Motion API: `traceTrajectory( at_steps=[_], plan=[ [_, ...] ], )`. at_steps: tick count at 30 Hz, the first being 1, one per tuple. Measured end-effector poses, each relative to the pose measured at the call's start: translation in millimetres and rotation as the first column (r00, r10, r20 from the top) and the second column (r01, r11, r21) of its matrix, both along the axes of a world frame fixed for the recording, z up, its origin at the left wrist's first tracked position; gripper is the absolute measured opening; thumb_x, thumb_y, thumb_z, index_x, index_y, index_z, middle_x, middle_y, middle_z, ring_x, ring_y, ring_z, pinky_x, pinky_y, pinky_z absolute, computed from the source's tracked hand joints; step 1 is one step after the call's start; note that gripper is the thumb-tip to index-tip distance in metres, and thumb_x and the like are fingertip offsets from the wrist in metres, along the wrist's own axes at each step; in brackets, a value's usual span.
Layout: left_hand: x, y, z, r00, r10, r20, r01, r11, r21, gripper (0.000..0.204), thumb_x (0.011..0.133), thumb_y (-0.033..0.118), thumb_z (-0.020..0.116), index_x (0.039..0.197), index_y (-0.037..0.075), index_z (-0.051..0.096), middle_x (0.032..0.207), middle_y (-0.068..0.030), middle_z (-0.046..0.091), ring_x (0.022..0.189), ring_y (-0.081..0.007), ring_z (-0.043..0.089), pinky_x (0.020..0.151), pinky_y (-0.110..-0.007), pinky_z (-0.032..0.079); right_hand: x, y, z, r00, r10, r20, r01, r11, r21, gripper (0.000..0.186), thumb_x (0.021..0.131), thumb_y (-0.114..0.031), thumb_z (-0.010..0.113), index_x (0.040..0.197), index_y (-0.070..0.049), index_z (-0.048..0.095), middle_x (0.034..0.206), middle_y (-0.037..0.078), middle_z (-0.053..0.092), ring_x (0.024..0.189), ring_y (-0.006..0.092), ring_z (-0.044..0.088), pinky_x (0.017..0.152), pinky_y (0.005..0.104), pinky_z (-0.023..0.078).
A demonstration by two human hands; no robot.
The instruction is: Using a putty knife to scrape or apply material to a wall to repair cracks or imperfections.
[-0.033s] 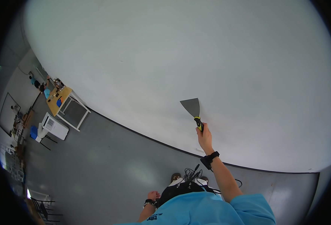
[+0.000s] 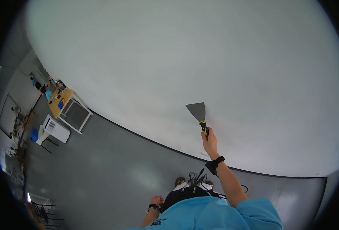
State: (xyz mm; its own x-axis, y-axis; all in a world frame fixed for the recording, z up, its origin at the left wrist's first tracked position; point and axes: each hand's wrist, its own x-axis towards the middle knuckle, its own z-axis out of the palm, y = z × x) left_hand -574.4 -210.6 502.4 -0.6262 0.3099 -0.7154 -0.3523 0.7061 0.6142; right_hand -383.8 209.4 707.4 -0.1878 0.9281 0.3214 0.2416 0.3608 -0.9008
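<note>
My right hand (image 2: 209, 142) is closed round the black and yellow-green handle of a putty knife (image 2: 197, 111). Its wide, grey triangular blade points up and slightly left, in front of the white wall (image 2: 146, 84). Whether the blade's edge touches the wall I cannot tell. My left hand (image 2: 157, 200) hangs low beside my waist, fingers loosely bent and apart, with nothing visible in it. A black strap with a small box (image 2: 214, 165) circles my right wrist.
A dark baseboard (image 2: 154, 142) separates the wall from the grey floor (image 2: 112, 165). To the left stand a wooden-topped table (image 2: 60, 101) with items on it and a white appliance (image 2: 57, 128). Black cables (image 2: 197, 179) hang at my waist. Co-workers (image 2: 42, 86) are at the far left.
My right hand and the putty knife have shifted very slightly downward. My left hand stays where it was.
</note>
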Motion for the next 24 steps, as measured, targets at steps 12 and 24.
traceTrajectory(
  at_steps=[12, 24],
  plan=[
    [-34, -7, -60, 1.0, 0.006, -0.01, -0.006, 1.0, 0.001, 0.029, 0.095, 0.015, 0.041, 0.107, -0.006, 0.058, 0.094, -0.0192, 0.065, 0.082, -0.03, 0.066, 0.071, -0.039, 0.056, -17, 0, -5, 0.953, 0.071, -0.295, -0.112, 0.986, -0.125, 0.024, 0.095, -0.018, 0.053, 0.111, -0.003, 0.044, 0.083, 0.006, 0.058, 0.071, 0.0136, 0.062, 0.057, 0.0273, 0.051],
    [-113, -2, -100, 0.999, -0.021, -0.03, 0.02, 1.0, -0.011, 0.033, 0.092, 0.016, 0.045, 0.109, -0.008, 0.06, 0.104, -0.0196, 0.065, 0.092, -0.0305, 0.065, 0.079, -0.037, 0.053, -28, 15, 1, 0.945, 0.018, -0.326, -0.023, 1.0, -0.01, 0.024, 0.095, -0.022, 0.055, 0.105, -0.002, 0.045, 0.066, 0.007, 0.052, 0.056, 0.0164, 0.052, 0.053, 0.03, 0.042]
  ],
)
